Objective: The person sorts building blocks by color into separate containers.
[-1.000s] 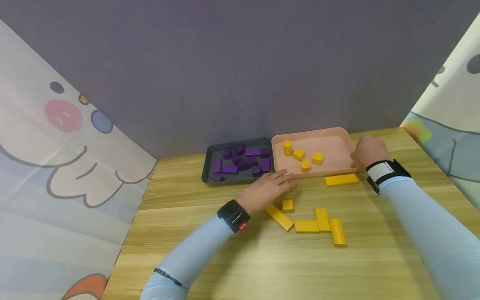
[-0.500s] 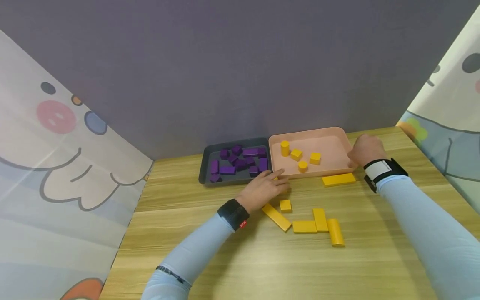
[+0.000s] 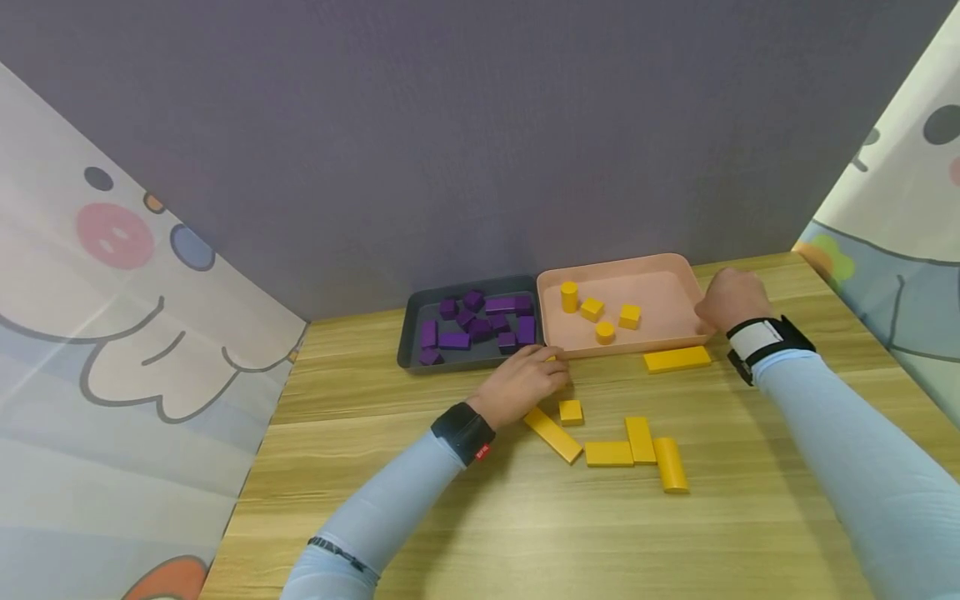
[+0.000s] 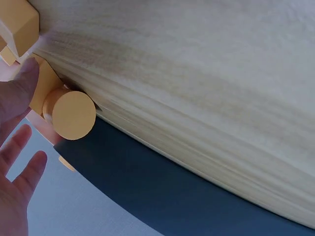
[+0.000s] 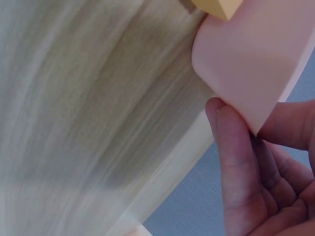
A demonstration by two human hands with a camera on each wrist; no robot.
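My left hand (image 3: 521,383) is at the front edge where the two trays meet, its fingers bent over a yellow block. In the left wrist view the thumb lies on that yellow block (image 4: 47,84), beside a yellow cylinder (image 4: 74,115); the outer fingers are spread apart, and the index fingertip is mostly hidden. My right hand (image 3: 735,300) pinches the right end of the pink tray (image 3: 667,292) between thumb and fingers, as the right wrist view shows. Inside the pink tray are a standing yellow cylinder (image 3: 569,297) and several smaller yellow pieces.
Left of the pink tray stands a dark grey tray (image 3: 408,337) with several purple blocks (image 3: 454,341). Nearer on the wooden table lie a small yellow block (image 3: 571,412), a long yellow block (image 3: 553,435), a half-round yellow piece (image 3: 671,465), and another long yellow block (image 3: 677,360).
My left hand has drawn slightly back to the left, and its spread fingers have bent in around the yellow block. The right hand stays on the pink tray's end.
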